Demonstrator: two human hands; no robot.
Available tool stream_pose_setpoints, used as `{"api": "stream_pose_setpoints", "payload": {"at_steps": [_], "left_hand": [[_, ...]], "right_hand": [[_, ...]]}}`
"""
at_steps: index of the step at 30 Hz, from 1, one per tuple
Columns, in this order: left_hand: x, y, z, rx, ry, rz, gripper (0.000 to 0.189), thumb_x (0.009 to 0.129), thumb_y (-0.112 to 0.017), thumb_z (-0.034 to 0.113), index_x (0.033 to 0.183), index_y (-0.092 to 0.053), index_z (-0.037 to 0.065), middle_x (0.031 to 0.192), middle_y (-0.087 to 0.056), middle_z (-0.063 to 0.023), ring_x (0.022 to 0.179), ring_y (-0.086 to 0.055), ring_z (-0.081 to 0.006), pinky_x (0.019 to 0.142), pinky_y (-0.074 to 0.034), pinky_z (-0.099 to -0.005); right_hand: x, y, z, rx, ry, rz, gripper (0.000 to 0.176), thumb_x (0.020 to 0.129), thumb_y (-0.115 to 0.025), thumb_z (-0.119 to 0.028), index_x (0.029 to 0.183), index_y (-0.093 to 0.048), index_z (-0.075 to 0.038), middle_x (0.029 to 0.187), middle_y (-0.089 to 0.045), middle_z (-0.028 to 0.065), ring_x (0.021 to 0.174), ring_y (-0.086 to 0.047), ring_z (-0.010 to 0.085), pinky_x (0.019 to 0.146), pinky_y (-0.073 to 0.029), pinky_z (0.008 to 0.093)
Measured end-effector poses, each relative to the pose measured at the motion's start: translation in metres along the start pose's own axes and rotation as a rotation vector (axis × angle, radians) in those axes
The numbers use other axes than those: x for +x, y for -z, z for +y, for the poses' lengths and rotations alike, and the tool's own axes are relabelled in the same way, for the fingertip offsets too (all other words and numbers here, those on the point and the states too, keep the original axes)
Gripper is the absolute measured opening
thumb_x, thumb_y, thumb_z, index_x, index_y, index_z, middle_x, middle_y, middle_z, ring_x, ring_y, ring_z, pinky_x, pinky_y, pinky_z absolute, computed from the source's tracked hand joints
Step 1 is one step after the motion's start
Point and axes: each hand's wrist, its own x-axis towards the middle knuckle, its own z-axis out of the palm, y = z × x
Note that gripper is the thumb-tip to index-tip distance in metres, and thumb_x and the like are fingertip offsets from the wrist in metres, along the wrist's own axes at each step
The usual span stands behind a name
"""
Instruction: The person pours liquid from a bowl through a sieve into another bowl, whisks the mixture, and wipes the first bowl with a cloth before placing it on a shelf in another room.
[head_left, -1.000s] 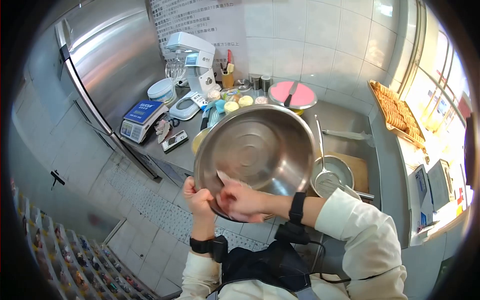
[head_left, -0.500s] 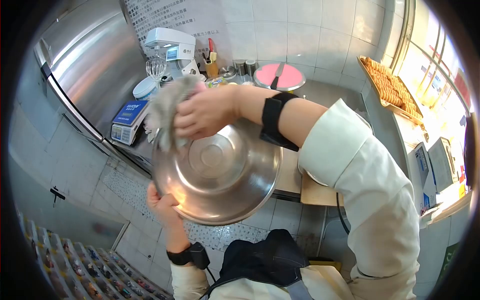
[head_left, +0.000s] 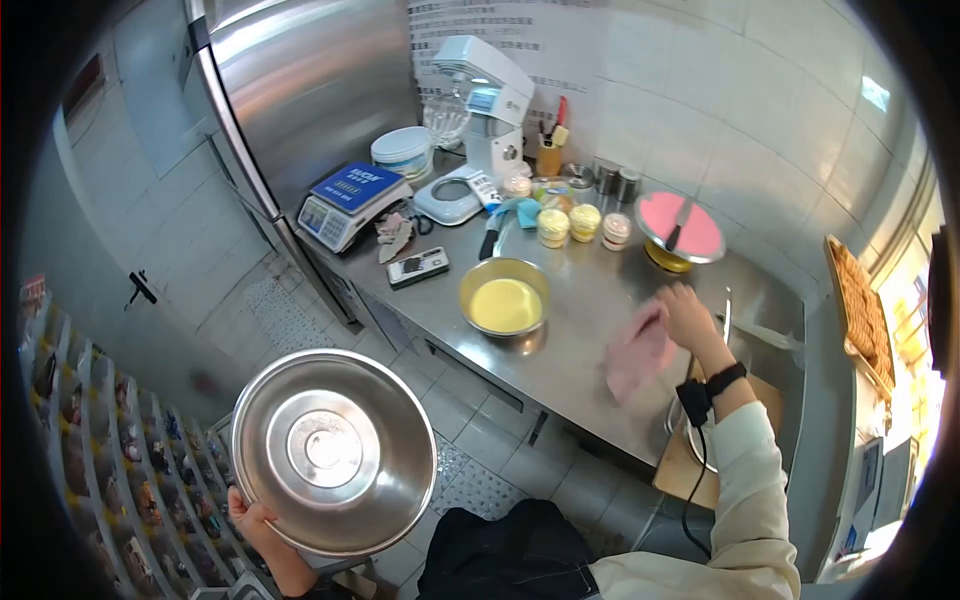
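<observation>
Writing first: the printed wall notice [head_left: 505,25] above the counter has several lines of dark text, too small to read. The scale [head_left: 352,203] has a blue top with white lettering, also unreadable. There is a small blue-grey panel on the head of the white stand mixer [head_left: 487,100], with no legible brand.

Containers: the brass-coloured bowl [head_left: 504,303] mid-counter holds smooth pale yellow batter. Three small jars [head_left: 585,221] behind it have yellowish and pale contents under lids. The white tub [head_left: 403,152] beside the scale is lidded, contents hidden. The cup [head_left: 548,157] by the mixer holds pens or tools. The tray [head_left: 860,305] at far right carries rows of golden baked pieces. A pink turntable [head_left: 680,228] has a knife lying across it. A dark phone-like device [head_left: 418,267] lies flat near the scale.

The steel bowl [head_left: 333,452] is held low at left, off the counter and over the tiled floor, tilted so its inside faces the camera. It is shiny, with a flat round base and nothing in it. The left hand [head_left: 255,525] clenches its lower rim, fingers hidden behind the metal.

The right hand [head_left: 690,315] is out over the steel counter [head_left: 560,370], fingers closed on a pink cloth [head_left: 638,352], which rests on the counter surface, blurred. There is a black band on that wrist, with a cable running off it.
</observation>
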Motion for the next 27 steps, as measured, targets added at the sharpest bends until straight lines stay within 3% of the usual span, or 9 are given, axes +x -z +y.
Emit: {"api": "stream_pose_setpoints", "payload": {"at_steps": [2, 5, 6, 8, 10, 14, 21, 23, 27], "left_hand": [[0.019, 0.033, -0.009, -0.171, -0.026, -0.110, 0.022, 0.044, -0.036, -0.006, 0.063, -0.039, 0.005, 0.063, -0.051, -0.0049, 0.052, -0.046, -0.0113, 0.049, -0.037, -0.0178], [0.030, 0.031, -0.005, -0.083, 0.078, 0.023, 0.030, 0.050, -0.042, 0.000, 0.079, -0.050, 0.001, 0.074, -0.053, -0.0061, 0.059, -0.050, -0.0151, 0.051, -0.040, -0.0193], [0.037, 0.022, -0.006, -0.030, 0.085, 0.207, 0.034, 0.052, -0.042, 0.003, 0.084, -0.051, 0.001, 0.074, -0.052, -0.0048, 0.063, -0.051, -0.0144, 0.053, -0.040, -0.0190], [0.055, 0.022, -0.007, -0.124, 0.141, 0.233, 0.029, 0.048, -0.040, -0.005, 0.074, -0.047, 0.004, 0.077, -0.054, -0.0069, 0.065, -0.052, -0.0160, 0.054, -0.043, -0.0206], [0.077, 0.024, -0.017, -0.252, 0.163, 0.263, 0.027, 0.046, -0.039, -0.008, 0.070, -0.045, 0.005, 0.076, -0.055, -0.0081, 0.063, -0.053, -0.0171, 0.054, -0.044, -0.0215], [0.121, 0.016, -0.020, -0.360, 0.187, 0.195, 0.026, 0.044, -0.037, -0.012, 0.062, -0.040, 0.005, 0.069, -0.056, -0.0101, 0.055, -0.053, -0.0190, 0.052, -0.046, -0.0240], [0.198, 0.034, -0.058, -0.245, 0.179, 0.277, 0.024, 0.045, -0.039, -0.013, 0.061, -0.039, 0.005, 0.064, -0.054, -0.0082, 0.051, -0.050, -0.0140, 0.047, -0.042, -0.0213], [0.226, 0.040, -0.080, -0.193, 0.184, 0.320, 0.024, 0.046, -0.039, -0.013, 0.061, -0.039, 0.005, 0.063, -0.053, -0.0074, 0.050, -0.048, -0.0130, 0.046, -0.040, -0.0211], [0.290, 0.033, -0.098, -0.059, 0.182, 0.469, 0.024, 0.046, -0.041, -0.012, 0.060, -0.037, 0.006, 0.059, -0.046, -0.0013, 0.049, -0.041, -0.0080, 0.044, -0.032, -0.0194]], "right_hand": [[-0.010, -0.021, 0.006, -0.253, 0.124, -0.405, 0.015, 0.075, -0.051, -0.013, 0.086, -0.059, -0.006, 0.089, -0.055, 0.0135, 0.087, -0.053, 0.0310, 0.074, -0.044, 0.0385], [-0.015, -0.019, -0.070, 0.271, 0.095, -0.469, 0.019, 0.078, -0.054, -0.018, 0.091, -0.060, -0.005, 0.082, -0.060, 0.0131, 0.075, -0.058, 0.0265, 0.067, -0.046, 0.0346], [-0.017, -0.025, -0.101, 0.366, 0.090, -0.504, 0.021, 0.079, -0.055, -0.018, 0.094, -0.060, -0.005, 0.081, -0.061, 0.0122, 0.072, -0.059, 0.0238, 0.065, -0.046, 0.0329], [-0.039, -0.051, -0.151, 0.511, 0.153, -0.502, 0.022, 0.078, -0.057, -0.015, 0.097, -0.059, -0.004, 0.082, -0.061, 0.0105, 0.073, -0.059, 0.0180, 0.066, -0.046, 0.0292], [-0.050, -0.066, -0.199, 0.706, 0.204, -0.693, 0.024, 0.077, -0.059, -0.012, 0.099, -0.058, -0.002, 0.081, -0.061, 0.0095, 0.074, -0.059, 0.0165, 0.068, -0.047, 0.0282], [-0.057, -0.109, -0.262, 0.800, 0.072, -0.984, 0.026, 0.078, -0.060, -0.014, 0.100, -0.057, 0.000, 0.083, -0.062, 0.0118, 0.076, -0.060, 0.0179, 0.070, -0.047, 0.0288], [0.005, -0.167, -0.316, 0.634, 0.135, -1.038, 0.022, 0.080, -0.052, -0.009, 0.098, -0.058, 0.002, 0.083, -0.063, 0.0152, 0.075, -0.062, 0.0214, 0.070, -0.048, 0.0279], [0.047, -0.178, -0.341, 0.608, 0.140, -1.060, 0.024, 0.082, -0.044, -0.003, 0.100, -0.058, 0.002, 0.081, -0.064, 0.0151, 0.076, -0.063, 0.0209, 0.070, -0.048, 0.0282], [0.132, -0.251, -0.393, 0.607, 0.288, -1.185, 0.024, 0.081, -0.044, -0.003, 0.099, -0.058, 0.003, 0.082, -0.064, 0.0161, 0.075, -0.064, 0.0203, 0.070, -0.048, 0.0284]]}}
